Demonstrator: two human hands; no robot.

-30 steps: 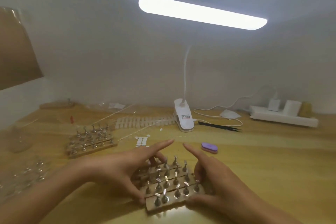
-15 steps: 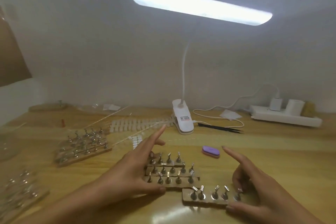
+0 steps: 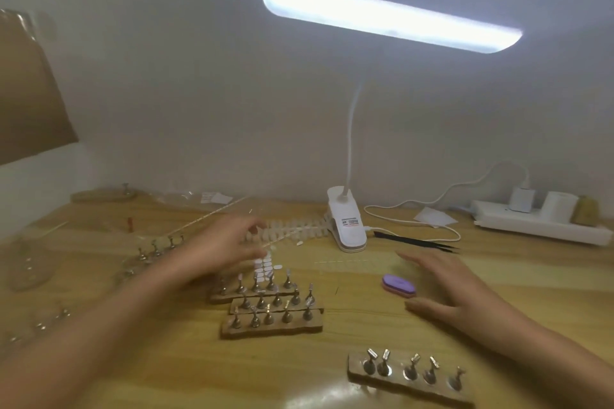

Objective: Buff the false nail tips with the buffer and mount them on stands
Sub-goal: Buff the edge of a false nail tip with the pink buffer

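My left hand (image 3: 226,244) is blurred and reaches over the near end of a strip of pale false nail tips (image 3: 295,230), fingers loosely bent; I see nothing held in it. My right hand (image 3: 447,290) hovers with spread fingers just right of the purple buffer (image 3: 398,285), thumb below it, not touching. Three wooden bars of metal nail stands (image 3: 272,307) lie together at the centre. A separate bar of stands (image 3: 410,377) lies at the lower right. A sheet of white adhesive dots (image 3: 266,264) lies behind the centre bars.
A white clip lamp (image 3: 347,226) stands at the back centre, with black tweezers (image 3: 417,242) and a cable to its right. A power strip (image 3: 538,221) sits at the far right. More stands (image 3: 156,251) and clear plastic bags (image 3: 30,267) lie on the left.
My right hand has let go of the separated bar of stands and moved up beside the buffer. My left hand has left the centre bars and reached back to the nail tip strip.
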